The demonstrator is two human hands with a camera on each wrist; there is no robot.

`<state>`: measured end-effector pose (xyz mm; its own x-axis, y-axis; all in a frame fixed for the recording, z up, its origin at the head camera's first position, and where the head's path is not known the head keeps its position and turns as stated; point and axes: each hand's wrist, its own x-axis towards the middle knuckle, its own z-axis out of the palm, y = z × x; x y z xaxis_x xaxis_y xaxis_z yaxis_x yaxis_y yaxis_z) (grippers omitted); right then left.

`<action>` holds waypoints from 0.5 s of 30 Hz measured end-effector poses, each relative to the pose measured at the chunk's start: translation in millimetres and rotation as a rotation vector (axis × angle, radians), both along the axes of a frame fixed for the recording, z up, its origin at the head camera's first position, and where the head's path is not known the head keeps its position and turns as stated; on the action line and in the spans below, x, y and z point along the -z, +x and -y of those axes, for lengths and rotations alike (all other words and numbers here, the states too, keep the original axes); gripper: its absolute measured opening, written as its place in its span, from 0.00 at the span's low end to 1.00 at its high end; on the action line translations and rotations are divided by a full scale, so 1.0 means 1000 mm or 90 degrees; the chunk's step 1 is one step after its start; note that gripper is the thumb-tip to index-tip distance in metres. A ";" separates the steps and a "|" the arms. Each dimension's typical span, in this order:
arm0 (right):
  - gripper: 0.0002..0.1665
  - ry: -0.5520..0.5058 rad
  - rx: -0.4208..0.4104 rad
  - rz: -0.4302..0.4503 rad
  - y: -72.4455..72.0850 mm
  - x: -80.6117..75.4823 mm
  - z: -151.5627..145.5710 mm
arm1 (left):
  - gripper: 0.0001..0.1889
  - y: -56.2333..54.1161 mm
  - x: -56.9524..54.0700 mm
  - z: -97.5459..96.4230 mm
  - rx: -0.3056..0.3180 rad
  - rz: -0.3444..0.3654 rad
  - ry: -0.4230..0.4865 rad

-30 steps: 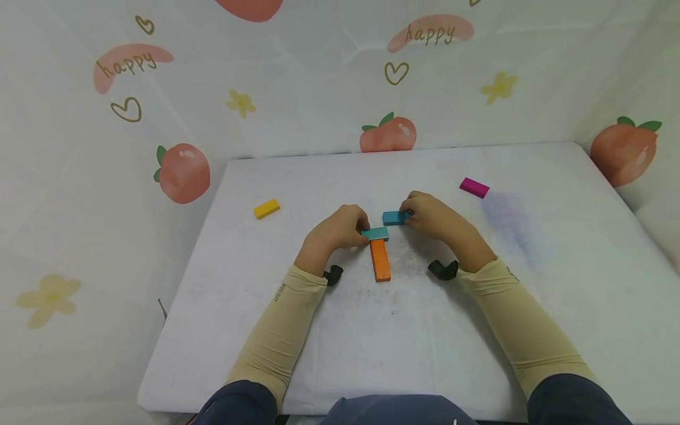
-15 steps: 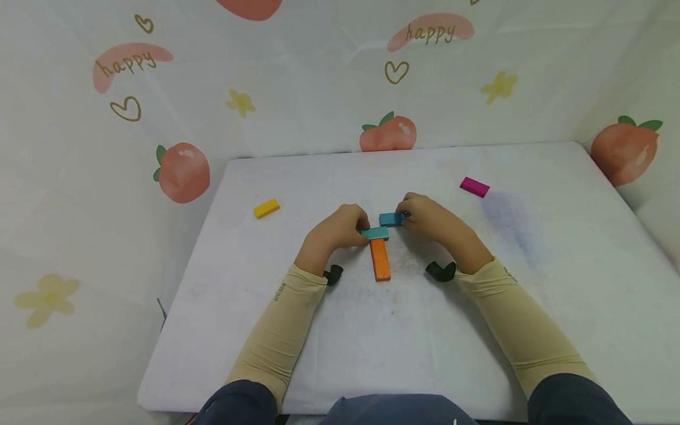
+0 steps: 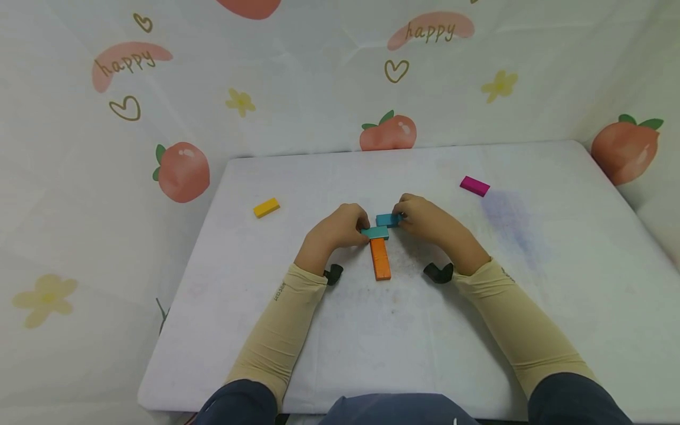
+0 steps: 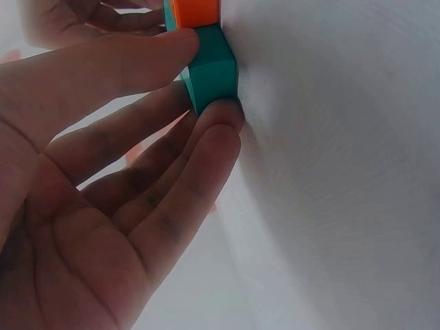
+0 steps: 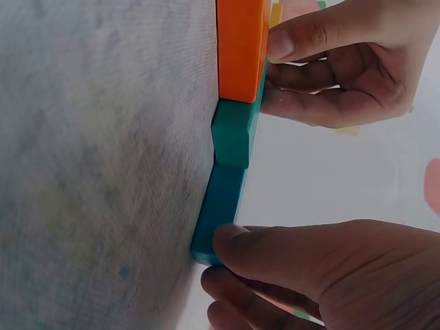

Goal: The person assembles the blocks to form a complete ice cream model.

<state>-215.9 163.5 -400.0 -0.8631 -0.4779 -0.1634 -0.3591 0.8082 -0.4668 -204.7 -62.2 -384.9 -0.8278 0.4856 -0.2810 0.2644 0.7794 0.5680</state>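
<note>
Near the middle of the table, my left hand (image 3: 342, 226) pinches the left end of a teal block (image 3: 378, 232) between thumb and fingers. An orange block (image 3: 380, 260) lies lengthwise toward me, its far end against the teal block's near side. My right hand (image 3: 425, 218) pinches the right end of a blue block (image 3: 388, 220), which sits right at the teal block's far side. In the right wrist view the orange block (image 5: 240, 48), teal block (image 5: 234, 134) and blue block (image 5: 218, 206) follow one another closely. The left wrist view shows my thumb on the teal block (image 4: 213, 72).
A yellow block (image 3: 267, 208) lies at the far left of the white table (image 3: 350, 354), and a magenta block (image 3: 474, 186) at the far right. Behind the table hangs a white cloth (image 3: 319, 77) with printed peaches. Dark wrist straps (image 3: 439, 273) show below the hands.
My right hand has slid the blue block a little left and toward me, close up to the teal block. The left hand, teal block and orange block have stayed in place.
</note>
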 end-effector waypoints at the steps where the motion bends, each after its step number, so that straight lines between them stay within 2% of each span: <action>1: 0.17 0.002 0.001 0.001 0.000 0.000 0.000 | 0.12 0.000 0.000 0.000 0.000 0.001 0.000; 7: 0.17 0.008 -0.003 -0.002 0.000 -0.001 0.001 | 0.12 0.000 -0.001 -0.001 -0.003 0.006 -0.003; 15: 0.15 0.002 -0.028 -0.034 0.004 -0.002 0.003 | 0.11 0.000 -0.001 0.000 0.008 -0.003 -0.007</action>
<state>-212.0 160.0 -397.9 -0.8486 -0.5155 -0.1189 -0.4189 0.7920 -0.4441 -204.8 -61.9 -383.5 -0.8228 0.4936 -0.2818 0.2777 0.7817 0.5584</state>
